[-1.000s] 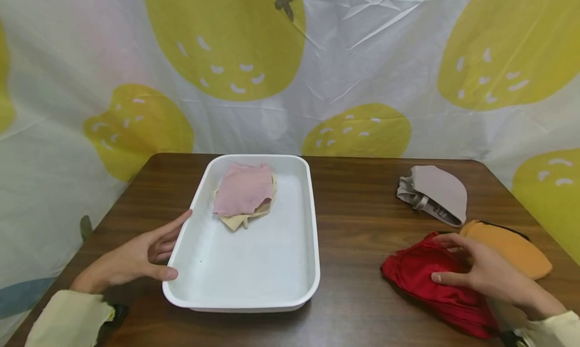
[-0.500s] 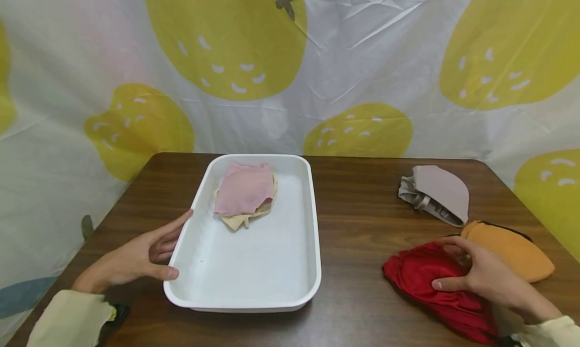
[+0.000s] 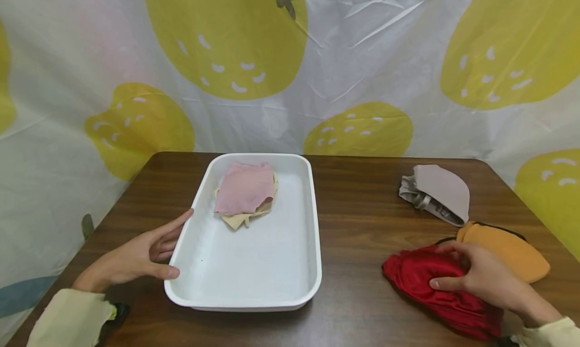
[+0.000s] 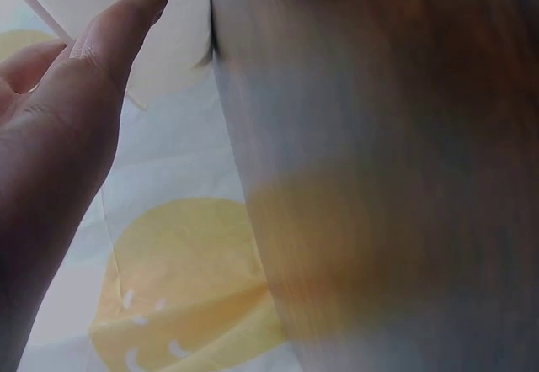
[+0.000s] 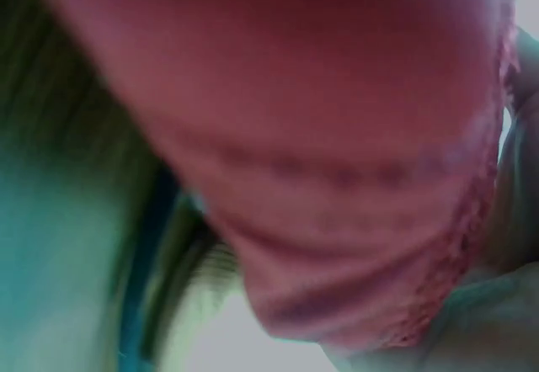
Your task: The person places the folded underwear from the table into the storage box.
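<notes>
My left hand [image 3: 136, 256] is at the near left side of a white tray [image 3: 244, 286], thumb on its rim and index finger straight along its side. In the left wrist view, the thumb [image 4: 118, 35] is extended. Inside the tray, a pink piece of underwear [image 3: 246, 188] lies over a beige one [image 3: 233, 221]. My right hand [image 3: 485, 279] grips a red folded bra [image 3: 421, 271], thumb on top and fingers over its far edge. In the right wrist view, the red bra [image 5: 320, 111] fills the frame, its lace edge beside the fingers; blur hides finer detail.
Beyond the right hand lies an orange bra [image 3: 503, 249] with dark straps. Farther back, a grey folded bra [image 3: 441, 191] rests on the brown wooden table [image 3: 353, 216]. A fruit-patterned curtain [image 3: 358, 85] hangs right behind the table.
The red bra's far edge has drawn slightly nearer and its cloth has bunched under my right hand. My left hand and the tray have stayed in place.
</notes>
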Action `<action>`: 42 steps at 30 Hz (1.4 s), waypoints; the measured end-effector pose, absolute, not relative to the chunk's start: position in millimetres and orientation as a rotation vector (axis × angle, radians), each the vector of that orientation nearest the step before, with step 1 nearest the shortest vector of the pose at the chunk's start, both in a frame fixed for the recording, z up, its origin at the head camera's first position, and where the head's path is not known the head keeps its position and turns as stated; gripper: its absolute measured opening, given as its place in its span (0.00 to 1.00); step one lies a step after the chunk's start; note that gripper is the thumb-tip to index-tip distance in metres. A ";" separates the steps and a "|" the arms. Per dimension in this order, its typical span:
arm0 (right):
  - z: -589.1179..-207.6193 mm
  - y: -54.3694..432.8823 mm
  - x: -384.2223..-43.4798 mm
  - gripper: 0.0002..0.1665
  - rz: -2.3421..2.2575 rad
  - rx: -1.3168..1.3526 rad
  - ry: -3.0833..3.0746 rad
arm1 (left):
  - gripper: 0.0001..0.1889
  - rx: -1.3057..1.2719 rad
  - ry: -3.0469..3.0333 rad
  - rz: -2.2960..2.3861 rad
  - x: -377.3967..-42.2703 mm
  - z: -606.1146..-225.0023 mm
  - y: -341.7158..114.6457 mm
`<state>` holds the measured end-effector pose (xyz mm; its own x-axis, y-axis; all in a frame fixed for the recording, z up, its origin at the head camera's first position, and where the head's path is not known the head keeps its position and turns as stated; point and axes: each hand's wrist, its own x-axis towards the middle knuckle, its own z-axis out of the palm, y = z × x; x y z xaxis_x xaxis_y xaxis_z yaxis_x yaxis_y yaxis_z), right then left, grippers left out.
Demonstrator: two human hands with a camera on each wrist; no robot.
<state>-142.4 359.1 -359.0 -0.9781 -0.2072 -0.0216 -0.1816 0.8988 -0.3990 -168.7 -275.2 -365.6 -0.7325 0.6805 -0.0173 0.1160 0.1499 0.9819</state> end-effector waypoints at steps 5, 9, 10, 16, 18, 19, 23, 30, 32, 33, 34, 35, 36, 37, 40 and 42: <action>-350.0 351.3 -140.0 0.46 -0.519 -0.300 3.076 | 0.58 0.750 1.959 1.623 -168.3 -365.3 -275.2; -344.4 344.8 -137.6 0.50 -0.502 -0.302 3.109 | 0.57 0.743 1.957 1.626 -167.9 -365.0 -275.4; -343.5 343.7 -137.3 0.51 -0.501 -0.297 3.114 | 0.57 0.745 1.956 1.626 -168.0 -365.0 -275.4; -342.1 343.7 -137.8 0.51 -0.476 -0.263 3.097 | 0.57 0.746 1.965 1.618 -168.6 -364.4 -274.9; -342.5 345.6 -139.2 0.50 -0.449 -0.259 3.072 | 0.57 0.749 1.964 1.618 -168.6 -364.1 -274.9; -342.9 346.7 -140.1 0.49 -0.439 -0.260 3.059 | 0.57 0.752 1.965 1.618 -168.5 -364.0 -274.9; -346.0 351.5 -143.2 0.47 -0.432 -0.276 3.000 | 0.57 0.750 1.961 1.624 -168.2 -364.2 -274.9; -350.0 361.5 -145.7 0.46 -0.560 -0.288 2.869 | 0.57 0.732 1.929 1.641 -167.8 -364.8 -274.1; -350.0 364.6 -146.1 0.47 -0.642 -0.266 2.824 | 0.57 0.718 1.931 1.640 -167.8 -364.7 -273.9; -349.9 366.3 -146.6 0.46 -0.713 -0.265 2.786 | 0.57 0.714 1.935 1.638 -167.8 -364.7 -273.8; -349.7 368.0 -147.0 0.45 -0.780 -0.268 2.754 | 0.57 0.710 1.942 1.636 -167.7 -364.7 -273.8; -349.3 369.3 -147.4 0.45 -0.854 -0.275 2.718 | 0.57 0.711 1.943 1.634 -167.6 -364.7 -274.0; -349.3 370.6 -147.8 0.44 -0.925 -0.295 2.690 | 0.57 0.711 1.950 1.633 -167.5 -364.8 -274.2; -349.6 371.9 -148.3 0.43 -0.996 -0.326 2.662 | 0.57 0.717 1.952 1.632 -167.4 -364.9 -274.5; -352.5 375.9 -148.5 0.41 -1.169 -0.429 2.605 | 0.57 0.720 1.958 1.627 -167.6 -365.6 -274.9; -356.4 377.7 -148.1 0.40 -1.265 -0.494 2.575 | 0.57 0.712 1.947 1.632 -167.7 -366.0 -274.8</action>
